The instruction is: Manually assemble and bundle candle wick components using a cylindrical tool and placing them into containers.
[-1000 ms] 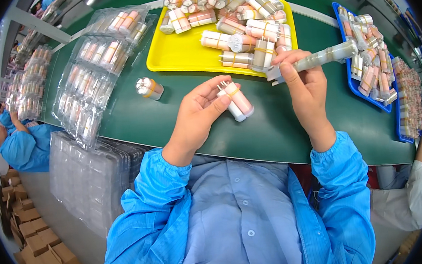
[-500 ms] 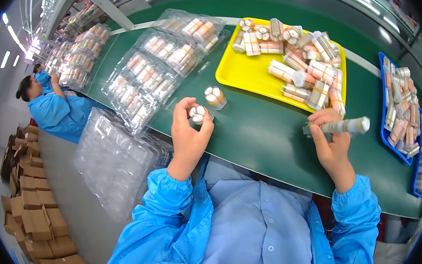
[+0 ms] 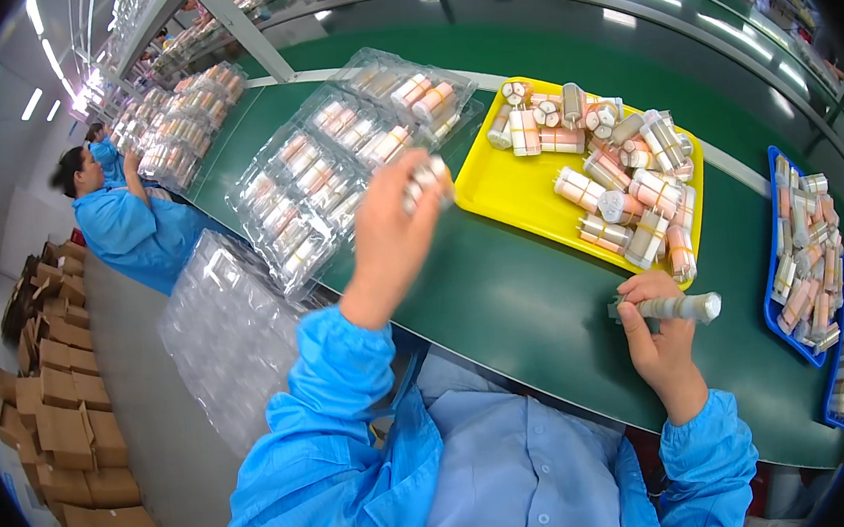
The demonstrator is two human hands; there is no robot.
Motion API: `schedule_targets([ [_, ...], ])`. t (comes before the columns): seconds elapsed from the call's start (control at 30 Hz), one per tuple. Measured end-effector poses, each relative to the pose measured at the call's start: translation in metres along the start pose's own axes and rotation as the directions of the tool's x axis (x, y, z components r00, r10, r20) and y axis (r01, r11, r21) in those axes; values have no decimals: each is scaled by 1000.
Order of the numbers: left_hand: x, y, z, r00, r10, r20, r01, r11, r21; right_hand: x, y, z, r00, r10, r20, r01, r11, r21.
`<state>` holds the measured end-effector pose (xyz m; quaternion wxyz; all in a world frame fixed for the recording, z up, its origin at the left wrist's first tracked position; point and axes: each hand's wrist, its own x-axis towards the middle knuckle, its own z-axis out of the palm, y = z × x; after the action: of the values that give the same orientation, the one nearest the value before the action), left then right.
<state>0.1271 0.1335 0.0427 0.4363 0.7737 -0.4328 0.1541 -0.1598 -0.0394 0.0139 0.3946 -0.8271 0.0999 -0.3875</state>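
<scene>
My left hand (image 3: 394, 231) is closed around a bundle of white-ended rolls (image 3: 426, 184), blurred by motion; whether it holds one bundle or two cannot be told. It is raised over the table beside a clear plastic blister tray (image 3: 337, 155), whose compartments hold similar pink, white and tan bundles. In front of the yellow tray (image 3: 497, 202), my right hand (image 3: 664, 338) grips a slim pale tube-shaped roll (image 3: 682, 308), which lies crosswise with its round end to the right. The yellow tray carries a heap of banded roll bundles (image 3: 625, 170), mostly at its right side.
The green table (image 3: 505, 291) runs across. Blue trays (image 3: 772, 308) full of rolls stand at the right. Empty clear blister trays (image 3: 233, 335) are stacked at the left. Beyond are a co-worker in blue (image 3: 133, 234), piled filled packs (image 3: 179, 124) and cardboard boxes (image 3: 65, 425).
My left hand has moved up, away from me, with its bundle. The second bundle that stood beside it no longer shows on the table. The right hand still holds the pale roll; the view has shifted.
</scene>
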Motion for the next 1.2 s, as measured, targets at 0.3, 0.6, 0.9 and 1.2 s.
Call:
schedule_targets([
  [0.3, 200, -105, 3, 976, 35, 217, -157, 801, 577, 8, -6, -3, 992, -108, 58, 110, 993, -42],
  [0.6, 260, -155, 33, 880, -45, 473, -294, 731, 616, 8, -5, -7, 979, -172, 112, 186, 974, -130],
  [0.9, 274, -216, 50, 949, -217, 230, 34, 793, 608, 11, -2, -6, 974, -184, 135, 203, 967, -151],
  [1.2, 260, -214, 41, 876, -189, 444, -183, 722, 667, 9, -11, -4, 967, -222, 127, 241, 957, -163],
])
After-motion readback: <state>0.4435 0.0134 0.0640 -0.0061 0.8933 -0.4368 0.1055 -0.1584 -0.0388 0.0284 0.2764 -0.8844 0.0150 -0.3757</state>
